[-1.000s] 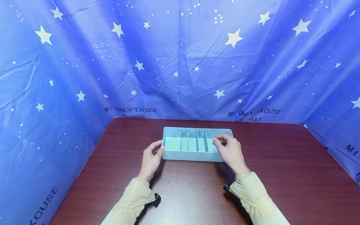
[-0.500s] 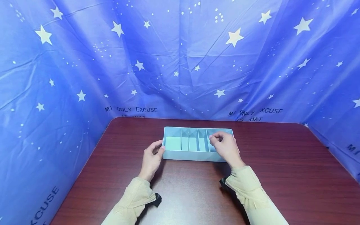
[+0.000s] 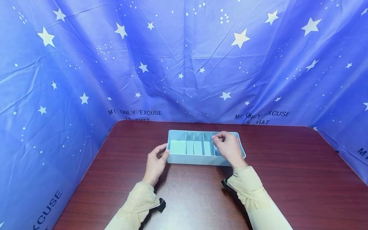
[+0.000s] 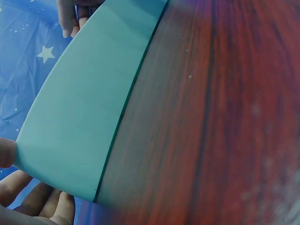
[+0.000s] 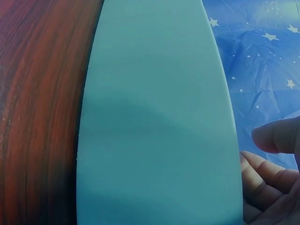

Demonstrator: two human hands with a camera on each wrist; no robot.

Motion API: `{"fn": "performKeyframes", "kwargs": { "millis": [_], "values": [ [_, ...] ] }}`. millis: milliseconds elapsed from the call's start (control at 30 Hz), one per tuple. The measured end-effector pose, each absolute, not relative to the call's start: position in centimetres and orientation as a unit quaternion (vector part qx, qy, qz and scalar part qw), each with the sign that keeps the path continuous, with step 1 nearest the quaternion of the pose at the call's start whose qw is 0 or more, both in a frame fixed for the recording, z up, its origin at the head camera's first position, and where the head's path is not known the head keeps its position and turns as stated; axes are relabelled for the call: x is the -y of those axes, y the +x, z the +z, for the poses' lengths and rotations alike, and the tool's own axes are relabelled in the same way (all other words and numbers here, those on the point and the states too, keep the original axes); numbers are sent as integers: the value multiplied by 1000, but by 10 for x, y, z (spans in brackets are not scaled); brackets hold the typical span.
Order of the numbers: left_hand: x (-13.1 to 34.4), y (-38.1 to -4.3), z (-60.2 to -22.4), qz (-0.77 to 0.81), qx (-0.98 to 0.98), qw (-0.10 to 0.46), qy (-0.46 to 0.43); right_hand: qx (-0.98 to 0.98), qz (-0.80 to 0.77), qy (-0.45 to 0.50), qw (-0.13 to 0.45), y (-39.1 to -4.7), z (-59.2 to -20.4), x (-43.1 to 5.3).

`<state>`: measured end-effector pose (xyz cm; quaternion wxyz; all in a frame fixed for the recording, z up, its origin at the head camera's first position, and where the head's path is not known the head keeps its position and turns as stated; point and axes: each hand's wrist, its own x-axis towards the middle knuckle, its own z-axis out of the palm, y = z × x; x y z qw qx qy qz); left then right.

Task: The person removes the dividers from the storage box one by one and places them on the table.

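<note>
A pale blue-green divided organizer box (image 3: 198,159) sits on the table, with thin upright dividers (image 3: 203,143) across it. My left hand (image 3: 155,163) grips its left end, thumb at the near corner; the left wrist view shows the fingers (image 4: 51,201) around that end wall. Over the right-hand compartment is my right hand (image 3: 229,148), its fingers loosely bent. Its thumb and fingertips overlap the rightmost divider in the head view. Seen from the right wrist, thumb (image 5: 276,136) and fingers stand apart above the rim, some fingertips hidden behind the box's wall (image 5: 159,112).
The dark reddish wood-grain table (image 3: 115,166) reaches back to a blue curtain (image 3: 184,57) with white stars and printed words. Beige sleeves (image 3: 138,198) and black straps (image 3: 161,205) cover both wrists.
My right hand has moved leftward over the box, from the middle of the right compartment to the rightmost divider. The left hand keeps its grip; the box stays in place.
</note>
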<state>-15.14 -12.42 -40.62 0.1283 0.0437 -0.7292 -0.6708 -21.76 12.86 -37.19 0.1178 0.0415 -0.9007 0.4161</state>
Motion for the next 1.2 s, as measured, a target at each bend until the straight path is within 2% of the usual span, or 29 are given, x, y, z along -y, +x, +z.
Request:
{"fn": "performKeyframes", "kwargs": {
  "millis": [167,667,1033,1200],
  "values": [
    [129,-166,-433,-677,723,131,42,907,404,28,115,-221,-375,-127],
    [128,-167,-434,-686,714,131,40,922,368,8,118,-224,-384,-125],
    [123,-149,-400,-678,723,128,39,935,336,23,112,-225,-387,-124],
    [122,-147,-396,-677,723,132,41,939,325,29,114,-224,-388,-123]
  ]
}}
